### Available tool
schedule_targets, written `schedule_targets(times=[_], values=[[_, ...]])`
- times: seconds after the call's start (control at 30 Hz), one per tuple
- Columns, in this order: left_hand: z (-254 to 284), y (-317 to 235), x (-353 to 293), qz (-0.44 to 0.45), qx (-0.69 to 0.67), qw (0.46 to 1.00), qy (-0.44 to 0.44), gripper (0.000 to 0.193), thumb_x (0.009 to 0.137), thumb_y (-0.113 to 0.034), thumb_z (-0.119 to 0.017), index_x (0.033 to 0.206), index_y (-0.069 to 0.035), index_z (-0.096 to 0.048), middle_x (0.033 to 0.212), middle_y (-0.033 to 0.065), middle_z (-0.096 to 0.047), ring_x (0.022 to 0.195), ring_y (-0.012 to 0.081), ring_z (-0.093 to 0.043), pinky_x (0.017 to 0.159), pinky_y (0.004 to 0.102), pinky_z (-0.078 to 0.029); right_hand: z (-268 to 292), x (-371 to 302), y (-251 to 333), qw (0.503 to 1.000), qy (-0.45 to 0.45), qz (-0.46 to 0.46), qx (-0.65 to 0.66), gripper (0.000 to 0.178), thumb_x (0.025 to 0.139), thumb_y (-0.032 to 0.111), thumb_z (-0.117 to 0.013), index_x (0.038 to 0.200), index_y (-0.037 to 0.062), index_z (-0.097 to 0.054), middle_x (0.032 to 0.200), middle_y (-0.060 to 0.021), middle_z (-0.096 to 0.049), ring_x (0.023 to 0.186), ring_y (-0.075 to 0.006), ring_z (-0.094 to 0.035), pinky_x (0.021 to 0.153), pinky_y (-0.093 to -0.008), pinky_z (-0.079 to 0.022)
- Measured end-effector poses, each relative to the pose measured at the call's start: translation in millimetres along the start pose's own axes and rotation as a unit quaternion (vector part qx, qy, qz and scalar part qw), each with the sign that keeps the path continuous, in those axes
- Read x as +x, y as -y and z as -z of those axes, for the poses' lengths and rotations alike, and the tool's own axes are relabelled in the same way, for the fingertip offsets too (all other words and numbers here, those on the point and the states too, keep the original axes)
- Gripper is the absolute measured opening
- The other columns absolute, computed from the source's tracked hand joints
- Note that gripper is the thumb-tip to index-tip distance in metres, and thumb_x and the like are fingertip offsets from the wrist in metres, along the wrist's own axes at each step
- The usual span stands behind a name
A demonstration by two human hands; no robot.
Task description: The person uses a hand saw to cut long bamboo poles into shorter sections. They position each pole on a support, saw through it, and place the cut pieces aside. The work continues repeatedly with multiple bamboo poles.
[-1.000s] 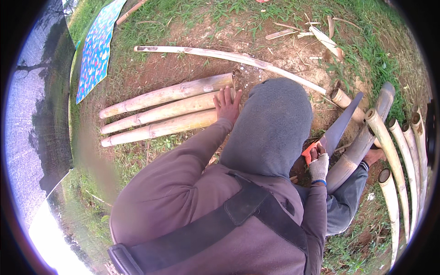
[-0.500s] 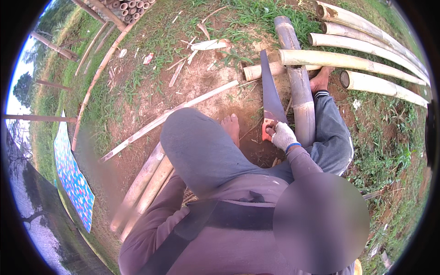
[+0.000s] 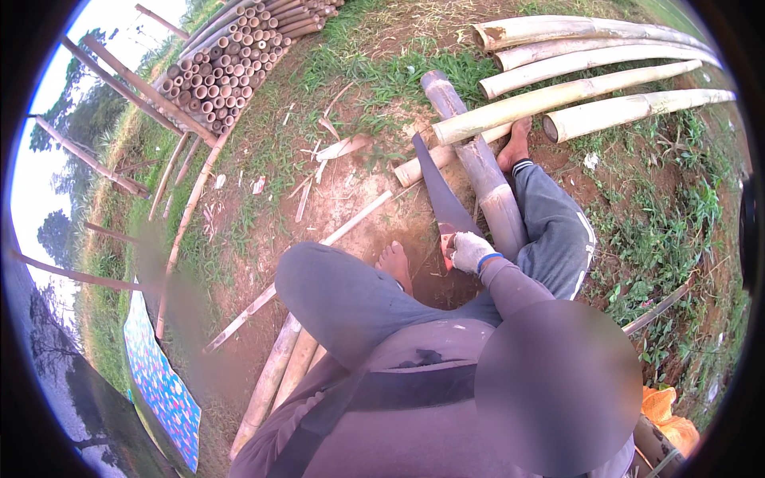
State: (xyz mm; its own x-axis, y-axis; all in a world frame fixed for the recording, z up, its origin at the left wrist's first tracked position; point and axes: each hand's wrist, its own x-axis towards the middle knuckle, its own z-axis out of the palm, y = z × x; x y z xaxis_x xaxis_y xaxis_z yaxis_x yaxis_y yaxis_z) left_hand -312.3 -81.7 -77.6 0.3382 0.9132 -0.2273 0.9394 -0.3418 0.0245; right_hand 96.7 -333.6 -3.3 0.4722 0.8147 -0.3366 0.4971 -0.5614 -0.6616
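View from the head, as I follow it from afar. The right grip (image 3: 472, 252), a gloved hand, is clamped around the orange-red handle of the saw (image 3: 446, 196). The left grip is out of my sight, so I cannot tell whether it is apart or together. The saw lies in the middle of the scene, its dark blade slanting far and slightly left; its tip overlaps the outline of a short pale pole (image 3: 413, 170), and I cannot tell whether they touch.

Room on the right is narrow: a grey culm (image 3: 496, 197) runs just beside the blade, its near part close to the bent right leg (image 3: 551, 219). A long pale pole (image 3: 550, 99) crosses over the culm, and the short one passes beneath it. Beyond these, further pale poles (image 3: 590, 56) fan toward the far right edge; the right foot (image 3: 515, 145) rests between the culm and the nearest of them.

Room on the left is wider: I see bare soil (image 3: 307, 213) out to a split strip (image 3: 247, 312), with the left foot (image 3: 394, 263) between the saw and the left knee (image 3: 319, 287). More poles (image 3: 269, 390) lie near left, a patterned cloth (image 3: 162, 374) farther left, and a stack of poles (image 3: 223, 88) far left.
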Motion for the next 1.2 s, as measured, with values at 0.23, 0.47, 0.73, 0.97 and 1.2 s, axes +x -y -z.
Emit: schedule_targets(times=[0.23,0.47,0.73,0.97,1.2], values=[[17.9,-6.1,17.5,-0.039,0.019,0.999,0.012,0.049,0.099,-0.033,-0.064,0.142,-0.011,-0.06,0.138,0.02,-0.049,0.122,0.0342,-0.045,0.104,0.0537,-0.036,25.6,-12.5,10.4,0.997,0.038,0.015,-0.061,0.029,0.1,0.033,-0.07,0.104,0.0045,-0.076,0.086,-0.0105,-0.082,0.098,-0.0308,-0.08,0.088,-0.0462,-0.061],[42.5,-8.0,38.1,-0.075,0.041,0.996,0.02,0.046,0.097,-0.029,-0.068,0.137,-0.008,-0.064,0.128,0.0184,-0.057,0.112,0.0314,-0.053,0.098,0.0498,-0.043,49.9,-31.8,21.3,0.998,0.056,0.015,0.009,0.038,0.096,0.033,-0.073,0.114,-0.001,-0.079,0.099,-0.0223,-0.081,0.098,-0.0361,-0.08,0.09,-0.047,-0.062],[104.4,12.1,93.7,-0.168,0.014,0.985,-0.02,0.041,0.095,-0.025,-0.072,0.131,-0.006,-0.069,0.117,0.0167,-0.066,0.1,0.0282,-0.062,0.091,0.0454,-0.05,54.9,-47.0,15.9,0.999,0.016,0.043,0.029,0.028,0.097,0.023,-0.068,0.105,-0.0015,-0.076,0.082,-0.0149,-0.08,0.086,-0.0323,-0.081,0.079,-0.0467,-0.061],[229.7,-11.5,190.1,-0.331,-0.049,0.934,-0.123,0.038,0.093,-0.021,-0.076,0.126,-0.004,-0.073,0.108,0.0151,-0.074,0.09,0.0254,-0.07,0.085,0.0416,-0.056,35.6,-32.4,6.2,0.998,0.033,0.047,-0.003,0.028,0.093,0.026,-0.071,0.105,0.0016,-0.078,0.105,-0.0214,-0.08,0.107,-0.0406,-0.077,0.093,-0.0506,-0.059],[355.4,-237.6,180.3,-0.406,-0.045,0.908,-0.095,0.043,0.09,-0.025,-0.081,0.127,-0.005,-0.075,0.108,0.0177,-0.078,0.096,0.0305,-0.076,0.087,0.0419,-0.059,47.7,-38.4,9.4,0.998,0.031,0.035,-0.032,0.042,0.094,0.03,-0.073,0.122,-0.0013,-0.076,0.124,-0.0269,-0.076,0.119,-0.0407,-0.074,0.103,-0.0488,-0.058]])
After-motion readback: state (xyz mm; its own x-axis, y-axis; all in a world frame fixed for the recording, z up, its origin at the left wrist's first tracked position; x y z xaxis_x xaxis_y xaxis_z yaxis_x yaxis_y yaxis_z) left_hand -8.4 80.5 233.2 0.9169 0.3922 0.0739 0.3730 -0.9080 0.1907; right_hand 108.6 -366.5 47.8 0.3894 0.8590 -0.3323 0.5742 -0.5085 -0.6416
